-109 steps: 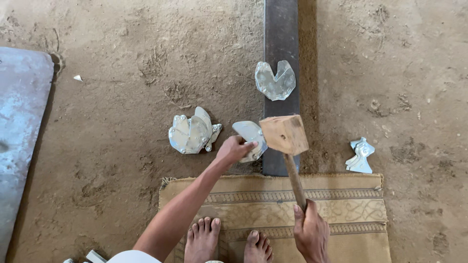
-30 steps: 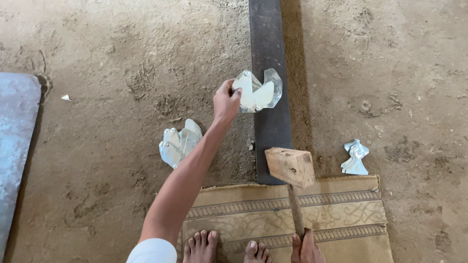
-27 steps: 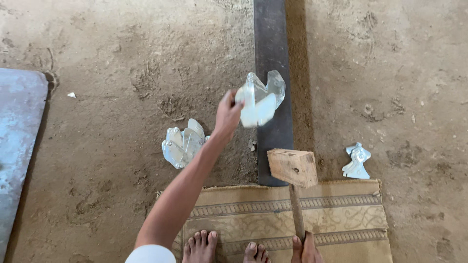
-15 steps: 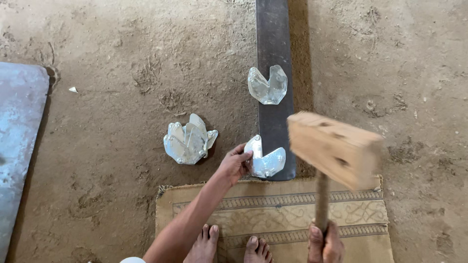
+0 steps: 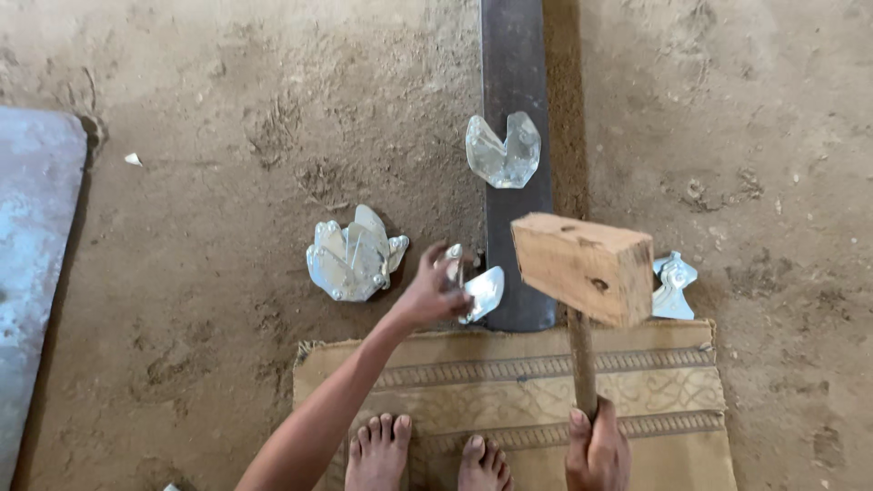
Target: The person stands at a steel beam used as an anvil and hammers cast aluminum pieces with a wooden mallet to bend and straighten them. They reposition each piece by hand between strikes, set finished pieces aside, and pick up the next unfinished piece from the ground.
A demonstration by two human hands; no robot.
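My left hand grips a shiny cut metal piece and holds it against the near end of a long dark steel bar lying on the dirt. My right hand is closed round the handle of a wooden mallet, whose block head hangs raised above the bar, just right of the held piece. Another heart-shaped metal piece rests on the bar farther away.
A pile of similar metal pieces lies on the dirt left of the bar, one more piece to its right. My bare feet rest on a tan woven mat. A grey sheet lies far left.
My left hand reached to the far piece on the bar, then came back to the near end with a piece. The mallet rose from resting on the mat and is now coming down.
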